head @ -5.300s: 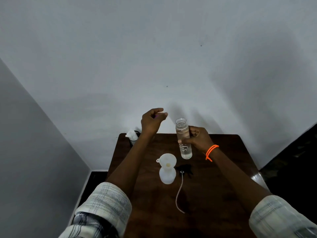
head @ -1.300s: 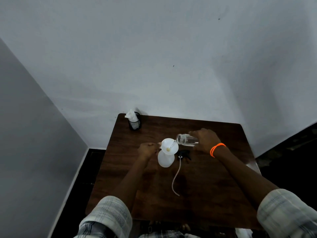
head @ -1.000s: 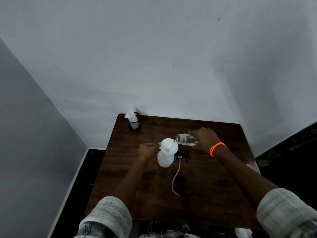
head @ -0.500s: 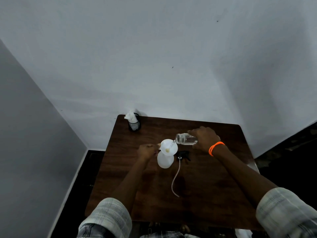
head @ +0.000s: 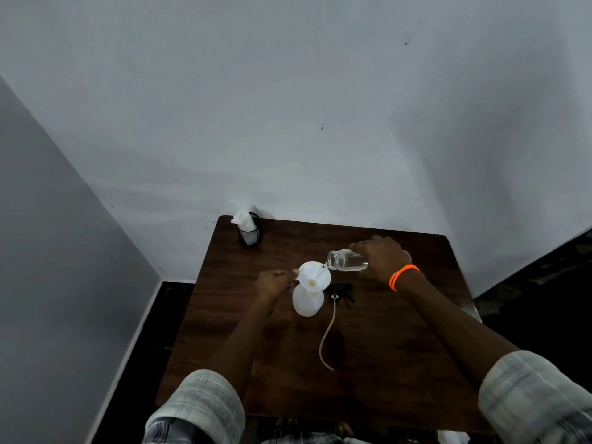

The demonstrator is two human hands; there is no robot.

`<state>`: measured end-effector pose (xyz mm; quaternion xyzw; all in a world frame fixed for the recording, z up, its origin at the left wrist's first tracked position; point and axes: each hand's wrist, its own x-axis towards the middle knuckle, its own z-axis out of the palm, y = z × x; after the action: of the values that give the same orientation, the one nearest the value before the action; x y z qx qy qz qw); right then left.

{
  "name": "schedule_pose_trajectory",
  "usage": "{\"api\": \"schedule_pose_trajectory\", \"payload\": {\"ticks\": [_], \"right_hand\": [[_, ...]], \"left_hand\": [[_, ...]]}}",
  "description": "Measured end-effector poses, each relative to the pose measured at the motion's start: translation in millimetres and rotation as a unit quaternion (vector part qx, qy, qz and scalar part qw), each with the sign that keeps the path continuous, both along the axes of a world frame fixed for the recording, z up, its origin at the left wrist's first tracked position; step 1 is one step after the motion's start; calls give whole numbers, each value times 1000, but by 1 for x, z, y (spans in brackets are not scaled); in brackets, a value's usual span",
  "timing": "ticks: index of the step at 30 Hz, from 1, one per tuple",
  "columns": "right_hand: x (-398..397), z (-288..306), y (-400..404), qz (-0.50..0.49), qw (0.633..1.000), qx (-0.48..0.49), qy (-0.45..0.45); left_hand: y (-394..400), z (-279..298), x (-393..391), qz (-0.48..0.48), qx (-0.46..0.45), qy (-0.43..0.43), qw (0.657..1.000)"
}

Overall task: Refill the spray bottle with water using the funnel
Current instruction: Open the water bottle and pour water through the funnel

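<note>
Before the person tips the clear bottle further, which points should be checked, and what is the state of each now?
1. Funnel sits in the neck of the white spray bottle: ok.
2. Left hand steadies the funnel at its rim: ok.
3. Clear bottle, held by the right hand, has its mouth over the funnel bowl: ok.
4. Stream lands inside the funnel: ok.
5. Water level in the spray bottle: cannot tell.
6. Trigger head with its tube lies on the table, clear of the pour: ok.

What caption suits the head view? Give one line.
Right hand tips a clear jar into the funnel; left hand steadies it.
</note>
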<state>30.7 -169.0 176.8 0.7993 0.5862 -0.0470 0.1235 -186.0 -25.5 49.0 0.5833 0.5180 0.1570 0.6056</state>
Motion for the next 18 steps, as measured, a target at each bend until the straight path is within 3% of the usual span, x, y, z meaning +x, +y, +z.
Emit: {"api": "schedule_pose_trajectory", "payload": {"ticks": [18], "right_hand": [[3, -5, 0, 14, 1000, -7, -24]], "left_hand": [[5, -2, -2, -20, 11, 22, 1000]]}}
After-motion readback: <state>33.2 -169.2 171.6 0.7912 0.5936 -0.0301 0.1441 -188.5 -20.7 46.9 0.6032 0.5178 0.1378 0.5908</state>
